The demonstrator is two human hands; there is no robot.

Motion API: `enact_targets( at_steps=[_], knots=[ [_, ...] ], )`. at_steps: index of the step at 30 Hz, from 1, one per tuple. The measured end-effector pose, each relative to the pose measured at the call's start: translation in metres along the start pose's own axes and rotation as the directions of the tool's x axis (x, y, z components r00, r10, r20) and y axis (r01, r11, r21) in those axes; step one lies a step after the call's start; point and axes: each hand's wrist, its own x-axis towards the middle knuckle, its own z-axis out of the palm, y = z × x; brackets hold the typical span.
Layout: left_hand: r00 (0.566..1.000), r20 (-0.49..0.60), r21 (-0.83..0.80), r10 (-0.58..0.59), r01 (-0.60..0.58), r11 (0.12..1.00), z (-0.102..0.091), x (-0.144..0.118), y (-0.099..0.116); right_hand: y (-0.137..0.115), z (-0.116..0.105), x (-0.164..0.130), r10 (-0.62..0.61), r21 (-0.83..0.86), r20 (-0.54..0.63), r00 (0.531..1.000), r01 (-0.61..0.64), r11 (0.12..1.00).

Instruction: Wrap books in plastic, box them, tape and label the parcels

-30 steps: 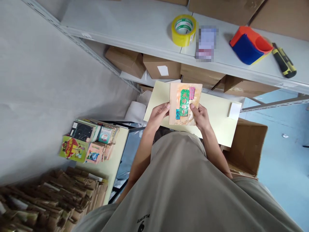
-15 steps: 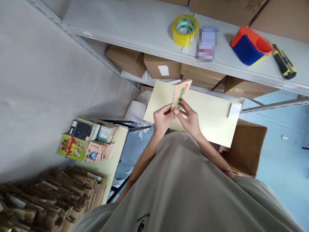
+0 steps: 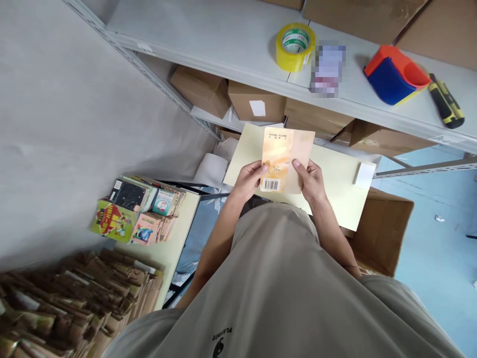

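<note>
Book [image 3: 278,155] hung over the tabletop [image 3: 335,174], midway between left hand [image 3: 246,182] and right hand [image 3: 313,185], long axis pointing away from the shirt [image 3: 290,288]; each grip pinched a side edge, thumb uppermost, neither nearer.

From here, the thin orange rectangular paper book [image 3: 281,161] is between the person's left hand [image 3: 246,181] and right hand [image 3: 313,182], above the pale-yellow rectangular tabletop [image 3: 343,174]. Beyond, the round yellow plastic tape roll [image 3: 293,61] sits on the long grey metal shelf [image 3: 208,35]; the boxy brown cardboard carton [image 3: 383,228] is right of the tabletop.
</note>
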Motion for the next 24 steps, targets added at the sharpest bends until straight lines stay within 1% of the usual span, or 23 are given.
enact_targets(
  at_steps=[1,3,5,7,9,11,12,14,15,17,18,19,20,21,23,24],
  knots=[
    [1.000,-0.021,-0.009,-0.014,0.014,1.000,0.002,0.000,-0.002,0.002,0.001,0.000,0.016,-0.004,0.007,1.000,-0.016,1.000],
    [0.997,-0.083,-0.014,-0.003,0.002,1.000,0.006,-0.001,-0.006,0.007,0.000,0.002,0.039,-0.029,0.012,0.999,-0.039,0.999],
    [0.990,-0.138,-0.005,0.025,-0.026,1.000,0.009,0.000,-0.010,0.010,-0.004,0.009,0.023,-0.086,-0.010,1.000,-0.024,0.996],
    [0.976,-0.200,0.054,0.087,-0.077,0.996,0.011,0.002,-0.012,0.013,-0.007,0.015,-0.068,-0.171,-0.065,0.996,0.056,0.984],
    [0.948,-0.263,0.165,0.181,-0.141,0.976,0.013,0.004,-0.014,0.015,-0.006,0.018,-0.178,-0.258,-0.097,0.979,0.148,0.955],
    [0.913,-0.302,0.284,0.274,-0.188,0.940,0.017,0.003,-0.016,0.018,0.001,0.015,-0.217,-0.298,-0.062,0.974,0.190,0.935],
    [0.903,-0.302,0.329,0.305,-0.201,0.923,0.020,0.001,-0.017,0.020,0.006,0.012,-0.210,-0.301,-0.027,0.977,0.192,0.934],
    [0.908,-0.252,0.385,0.335,-0.224,0.895,0.029,-0.004,-0.022,0.023,0.016,0.005,-0.186,-0.298,0.027,0.982,0.186,0.936],
    [0.922,-0.200,0.401,0.333,-0.233,0.886,0.033,-0.007,-0.024,0.024,0.019,0.002,-0.181,-0.303,0.030,0.983,0.182,0.935],
    [0.953,-0.065,0.410,0.295,-0.244,0.879,0.035,-0.011,-0.028,0.024,0.020,0.001,-0.183,-0.323,-0.012,0.983,0.169,0.931],
    [0.961,-0.011,0.413,0.276,-0.247,0.876,0.033,-0.011,-0.029,0.024,0.018,0.002,-0.178,-0.324,-0.036,0.983,0.157,0.933],
    [0.962,0.008,0.427,0.272,-0.249,0.869,0.028,-0.010,-0.029,0.022,0.014,0.005,-0.165,-0.312,-0.049,0.985,0.141,0.939],
    [0.957,-0.012,0.453,0.289,-0.253,0.855,0.021,-0.008,-0.027,0.020,0.009,0.007,-0.144,-0.289,-0.049,0.988,0.124,0.949],
    [0.944,-0.061,0.488,0.325,-0.256,0.834,0.011,-0.004,-0.025,0.017,0.004,0.010,-0.118,-0.260,-0.032,0.992,0.106,0.960],
    [0.903,-0.171,0.546,0.393,-0.245,0.801,-0.010,0.007,-0.020,0.011,-0.005,0.012,-0.063,-0.208,0.019,0.998,0.065,0.976],
    [0.907,-0.187,0.538,0.377,-0.227,0.812,-0.020,0.013,-0.017,0.009,-0.008,0.012,-0.042,-0.192,0.037,0.998,0.049,0.980]
  ],
)
